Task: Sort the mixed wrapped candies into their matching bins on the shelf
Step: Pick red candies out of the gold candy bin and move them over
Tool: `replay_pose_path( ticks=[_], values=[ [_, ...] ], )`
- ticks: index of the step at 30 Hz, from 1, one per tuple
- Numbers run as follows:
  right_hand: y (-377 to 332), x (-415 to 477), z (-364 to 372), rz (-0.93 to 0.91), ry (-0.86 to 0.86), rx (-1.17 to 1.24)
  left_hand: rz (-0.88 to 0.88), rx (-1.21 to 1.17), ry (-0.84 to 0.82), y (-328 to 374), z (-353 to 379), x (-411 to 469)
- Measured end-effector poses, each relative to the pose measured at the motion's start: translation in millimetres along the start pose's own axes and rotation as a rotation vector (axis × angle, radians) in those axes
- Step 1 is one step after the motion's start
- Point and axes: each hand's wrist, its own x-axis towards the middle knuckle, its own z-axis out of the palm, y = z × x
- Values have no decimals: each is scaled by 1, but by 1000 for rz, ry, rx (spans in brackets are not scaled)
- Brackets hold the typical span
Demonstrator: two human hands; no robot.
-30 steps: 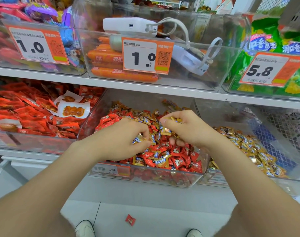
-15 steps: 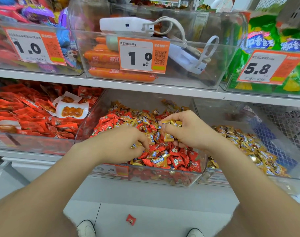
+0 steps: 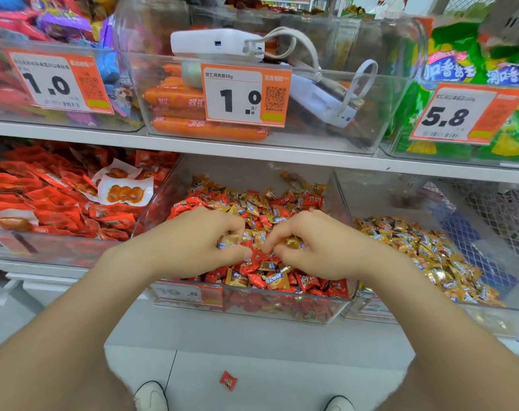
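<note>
The mixed candies, red and gold wrappers together, lay heaped in the middle clear bin, under the white shelf board. Your left hand was down in the heap toward the bin's front edge, its fingers curled and pinching a gold candy. Your right hand, just beside it, was curled round more gold pieces. The right bin held gold candies, and the left bin held red packets. One red candy lay on the floor.

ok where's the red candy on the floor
The red candy lies at bottom centre of the head view, between the two white shoes, below the mixed candy bin.
</note>
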Motion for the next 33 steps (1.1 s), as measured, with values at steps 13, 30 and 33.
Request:
replay_pose_path(
  ticks=[13, 30, 33],
  values=[
    [-10, 11, 15, 16, -117, -339, -60, 143, -217, 3, 5, -1],
    [3, 1, 4, 35, 132, -71, -75, 142, -124, 17, 2, 0],
    [0, -1, 3, 57, 30, -76, -89, 213, -164, 18, 7, 2]
  ],
)
